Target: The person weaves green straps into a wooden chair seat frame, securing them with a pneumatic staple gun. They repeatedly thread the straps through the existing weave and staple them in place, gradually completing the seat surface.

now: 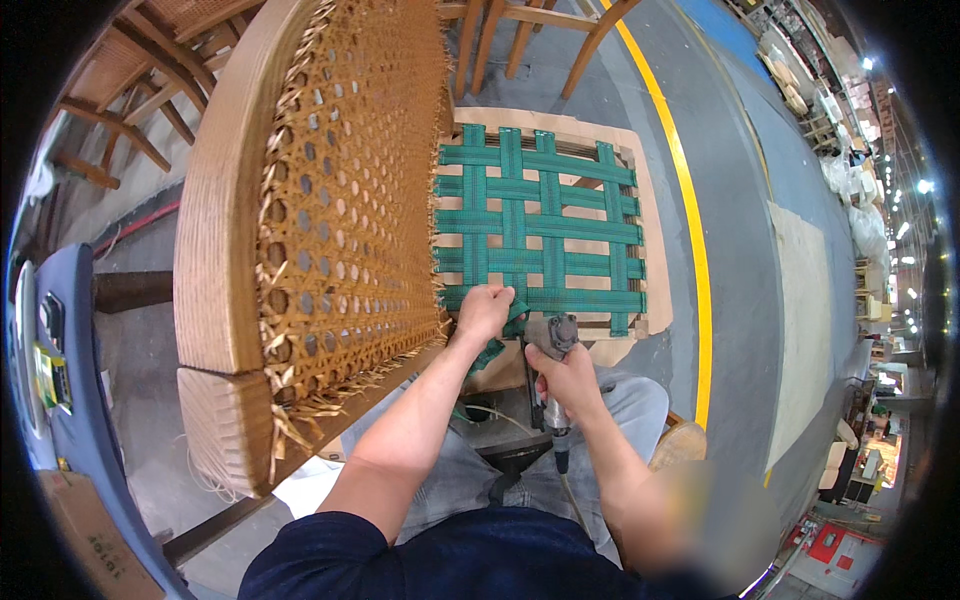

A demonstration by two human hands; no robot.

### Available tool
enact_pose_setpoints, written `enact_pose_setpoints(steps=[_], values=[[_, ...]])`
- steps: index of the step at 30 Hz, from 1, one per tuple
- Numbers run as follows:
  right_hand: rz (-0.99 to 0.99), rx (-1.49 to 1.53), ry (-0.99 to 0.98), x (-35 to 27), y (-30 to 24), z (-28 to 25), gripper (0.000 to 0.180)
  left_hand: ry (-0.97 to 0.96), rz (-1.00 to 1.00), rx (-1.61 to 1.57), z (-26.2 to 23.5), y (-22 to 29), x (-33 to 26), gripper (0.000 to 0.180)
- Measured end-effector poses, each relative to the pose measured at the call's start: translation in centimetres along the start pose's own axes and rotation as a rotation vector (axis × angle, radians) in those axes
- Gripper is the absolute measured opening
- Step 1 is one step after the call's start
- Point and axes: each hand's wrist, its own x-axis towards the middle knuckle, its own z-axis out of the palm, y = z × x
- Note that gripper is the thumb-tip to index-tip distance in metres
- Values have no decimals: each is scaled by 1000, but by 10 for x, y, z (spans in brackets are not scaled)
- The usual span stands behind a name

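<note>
Green webbing straps (525, 225) are woven across a wooden seat frame in front of me. My left hand (486, 312) is closed on the loose end of a green strap (517, 315) at the near edge of the frame. Just right of it, my right hand (566, 378) grips a grey pneumatic staple gun (552, 336), its head up against the near rail. An air hose (563, 462) hangs from the tool's handle toward my lap. To the left rises a woven cane panel (345, 200) in a thick wooden frame (225, 230), with frayed cane ends along its edges.
Flattened cardboard (655, 290) lies around the seat frame. Wooden chairs (130, 80) stand at the far left, and more wooden legs (520, 40) show at the far side. A blue padded surface (85, 370) is on my left. A yellow floor line (690, 220) runs along the right.
</note>
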Motion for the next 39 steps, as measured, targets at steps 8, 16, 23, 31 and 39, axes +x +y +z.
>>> enact_pose_setpoints(steps=[8, 16, 23, 31, 39], values=[[2, -1, -18, 0, -2, 10, 21, 14, 28, 144, -2, 2, 1, 42], [18, 35, 37, -22, -4, -4, 20, -36, 2, 131, -4, 9, -4, 38], [-106, 269, 532, -141, -14, -163, 37, -81, 172, 412, -5, 11, -27, 36], [1, 662, 885, -215, 148, -324, 50, -34, 460, 567, 10, -16, -51, 22], [120, 1030, 701, -167, 271, -328, 48, 13, 418, 764, 38, -8, -90, 21]])
